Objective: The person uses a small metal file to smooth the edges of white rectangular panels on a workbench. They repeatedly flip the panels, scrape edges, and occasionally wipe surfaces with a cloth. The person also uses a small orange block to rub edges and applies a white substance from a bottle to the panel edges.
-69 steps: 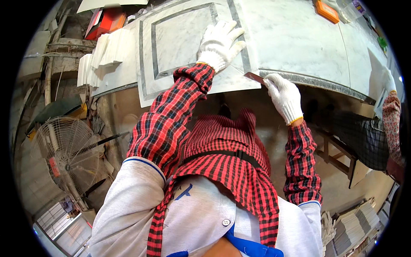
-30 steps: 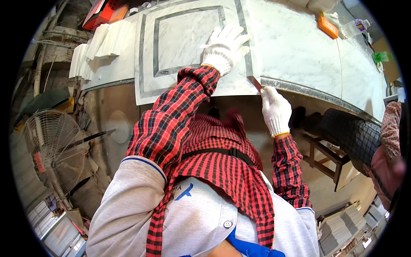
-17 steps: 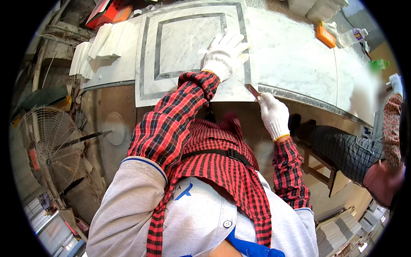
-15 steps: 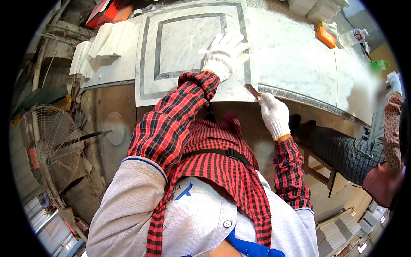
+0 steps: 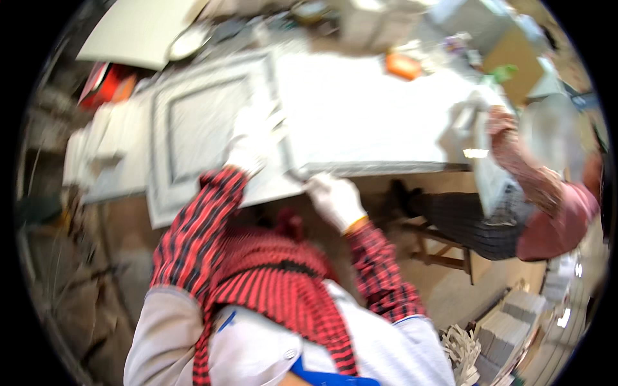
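Note:
A white marble panel (image 5: 209,132) with two grey inlaid frames lies on the bench, its near edge jutting over the front. My left hand (image 5: 252,138), in a white knit glove, rests on the panel's right part, fingers stretched out though blurred. At the panel's near right corner, my right hand (image 5: 336,201) is closed in a matching glove. It grips a thin, flat-bladed tool (image 5: 300,174), whose tip reaches the panel's edge; blur hides its exact kind.
White slabs (image 5: 103,138) stack at the left beside a red box (image 5: 103,87). An orange box (image 5: 403,65) lies at the back of the pale bench top (image 5: 360,119). On the right, a co-worker in a patterned sleeve (image 5: 524,161) sits on a wooden stool (image 5: 444,257).
The whole view has swung rightward and blurred, showing more of the co-worker. My left hand remains on the panel, and my right hand still grips the tool near its corner.

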A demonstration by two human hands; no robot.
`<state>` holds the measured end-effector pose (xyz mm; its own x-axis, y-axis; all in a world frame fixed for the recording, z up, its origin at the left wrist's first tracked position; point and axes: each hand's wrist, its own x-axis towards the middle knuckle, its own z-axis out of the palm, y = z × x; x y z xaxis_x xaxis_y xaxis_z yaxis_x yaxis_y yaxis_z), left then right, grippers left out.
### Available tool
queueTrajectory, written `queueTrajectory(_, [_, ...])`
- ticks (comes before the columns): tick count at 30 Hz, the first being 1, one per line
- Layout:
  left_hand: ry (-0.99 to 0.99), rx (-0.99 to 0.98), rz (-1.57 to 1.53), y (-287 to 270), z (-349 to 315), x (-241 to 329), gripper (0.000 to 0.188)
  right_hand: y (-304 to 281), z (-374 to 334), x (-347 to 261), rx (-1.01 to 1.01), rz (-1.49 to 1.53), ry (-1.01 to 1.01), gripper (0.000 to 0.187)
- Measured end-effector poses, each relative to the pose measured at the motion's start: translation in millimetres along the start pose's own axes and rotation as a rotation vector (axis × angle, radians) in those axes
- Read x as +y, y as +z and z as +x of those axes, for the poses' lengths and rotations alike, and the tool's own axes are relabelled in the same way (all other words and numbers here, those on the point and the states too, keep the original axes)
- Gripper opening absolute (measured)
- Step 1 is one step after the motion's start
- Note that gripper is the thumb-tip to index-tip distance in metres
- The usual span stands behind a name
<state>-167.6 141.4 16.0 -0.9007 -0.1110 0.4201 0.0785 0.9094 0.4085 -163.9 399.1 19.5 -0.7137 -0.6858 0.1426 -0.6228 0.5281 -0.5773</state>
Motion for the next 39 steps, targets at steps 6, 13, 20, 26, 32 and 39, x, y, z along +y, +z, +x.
queueTrajectory(6, [0.011,-0.11,0.177,5.6,-6.7,6.8,0.042,-8.2,0.5,-7.5,-0.187,0.008,0.323,0.026])
queueTrajectory(13, [-0.081,-0.205,0.195,-10.6,-4.3,15.5,0.041,-6.5,0.1,-11.7,-0.189,-0.049,0.283,0.028])
queueTrajectory(20, [-0.021,-0.109,0.161,-18.9,-6.2,17.2,0.038,-4.6,3.1,-4.2,-0.222,0.009,0.268,0.029])
queueTrajectory(26, [-0.127,-0.287,0.013,-39.6,0.3,23.9,0.031,-24.6,8.8,1.3,-0.468,0.686,0.604,0.027])
queueTrajectory(32, [0.057,-0.104,0.052,-36.6,-47.9,26.6,0.029,-35.1,-6.2,6.2,-0.359,0.887,0.603,0.027])
queueTrajectory(39, [0.303,-0.326,-0.101,-58.0,-60.9,83.7,0.039,-39.3,-27.3,13.7,-0.168,1.141,0.611,0.025])
